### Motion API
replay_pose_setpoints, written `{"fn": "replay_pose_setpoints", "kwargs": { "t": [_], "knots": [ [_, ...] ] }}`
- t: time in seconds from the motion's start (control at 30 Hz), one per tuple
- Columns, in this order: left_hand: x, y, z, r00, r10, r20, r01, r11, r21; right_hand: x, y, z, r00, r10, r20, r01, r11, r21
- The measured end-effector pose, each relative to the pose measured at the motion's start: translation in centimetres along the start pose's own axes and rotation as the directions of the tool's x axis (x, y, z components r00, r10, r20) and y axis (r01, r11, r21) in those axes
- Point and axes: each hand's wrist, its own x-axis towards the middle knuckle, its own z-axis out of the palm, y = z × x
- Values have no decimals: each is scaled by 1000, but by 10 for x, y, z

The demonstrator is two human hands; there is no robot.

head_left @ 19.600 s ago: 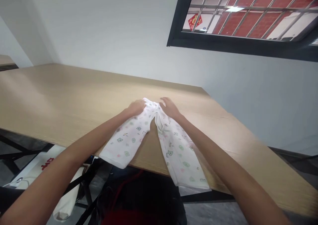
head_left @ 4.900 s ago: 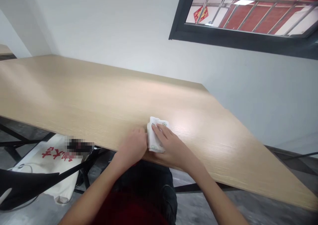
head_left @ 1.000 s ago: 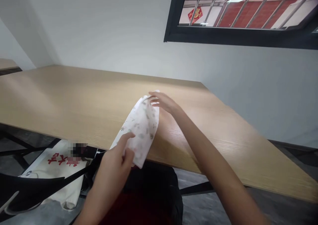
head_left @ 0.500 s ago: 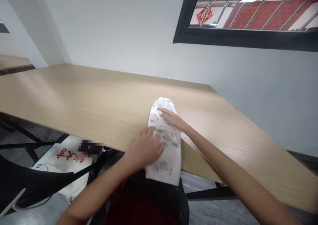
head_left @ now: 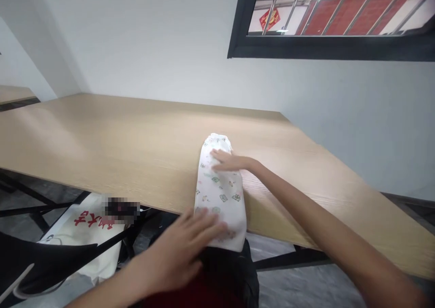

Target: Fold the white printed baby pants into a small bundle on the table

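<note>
A white cloth sleeve with small coloured prints lies lengthwise toward me, its far end gathered, its near end hanging past the table edge. My right hand rests on the upper part of the cloth, its fingers stretched out and somewhat spread. Down at the near end, my left hand is slightly blurred, fingers extended over the lower left of the cloth. Neither hand grips anything. Part of the cloth's lower left edge is hidden by my left hand.
The cloth lies on a long wooden table that runs along a white wall. A barred window is at upper right. Under the table on the left sit a cream bag with red lettering and a black chair.
My left hand has moved down toward the near end of the cloth, and its fingers have straightened. My right hand stays near the top, slightly lower on it. The view has shifted slightly.
</note>
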Motion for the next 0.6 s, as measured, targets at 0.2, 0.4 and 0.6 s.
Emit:
{"fn": "replay_pose_setpoints", "kwargs": {
  "t": [0.2, 0.4, 0.6],
  "knots": [
    [18, -50, 12, 971, 46, -235, 15, 967, 253, -113, -44, 82, 925, -289, -249, 220, 938, -269],
    [48, -29, 3, 885, 220, -409, -247, 969, -13, -121, -54, 102, 576, -460, -676, 286, 888, -360],
    [15, 5, -23, 952, -21, -307, -124, 886, -446, -164, -96, 71, 798, -93, -595, 405, 814, 417]
  ]
}}
